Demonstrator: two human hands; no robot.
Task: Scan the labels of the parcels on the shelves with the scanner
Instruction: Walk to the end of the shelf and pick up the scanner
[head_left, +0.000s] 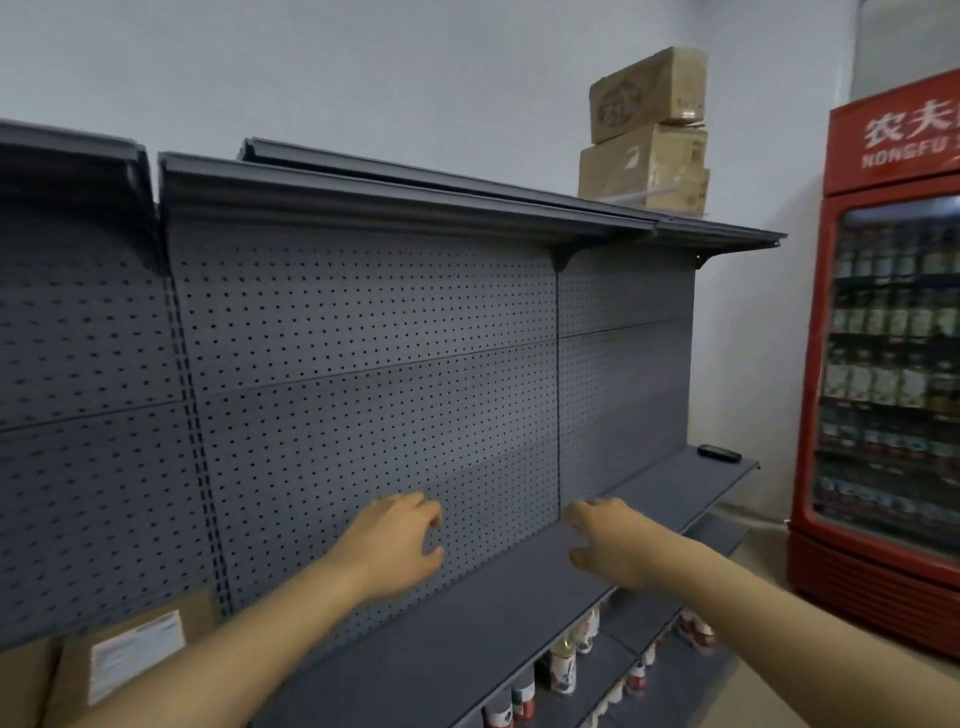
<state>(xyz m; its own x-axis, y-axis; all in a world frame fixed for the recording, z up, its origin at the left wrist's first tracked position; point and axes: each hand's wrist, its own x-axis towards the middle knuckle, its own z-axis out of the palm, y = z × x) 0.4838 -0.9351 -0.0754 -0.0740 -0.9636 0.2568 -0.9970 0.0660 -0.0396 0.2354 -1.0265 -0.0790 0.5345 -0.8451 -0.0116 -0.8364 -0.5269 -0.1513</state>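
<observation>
Grey perforated steel backs the shelf (467, 639), our landmark here. We see the left hand (395, 545) and right hand (608, 540) both raised above it, empty, fingers loosely curled and apart. A dark device, perhaps the scanner (719, 452), lies at the shelf's far right end, well apart from both hands. A labelled parcel (136, 656) stands at its near left end; stacked cartons (647, 130) sit high above, on the top shelf.

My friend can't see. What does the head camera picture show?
Two empty hands, left hand and right hand, reach toward a grey shelf. A small black scanner lies further along it, and a labelled parcel sits at the lower left.
</observation>
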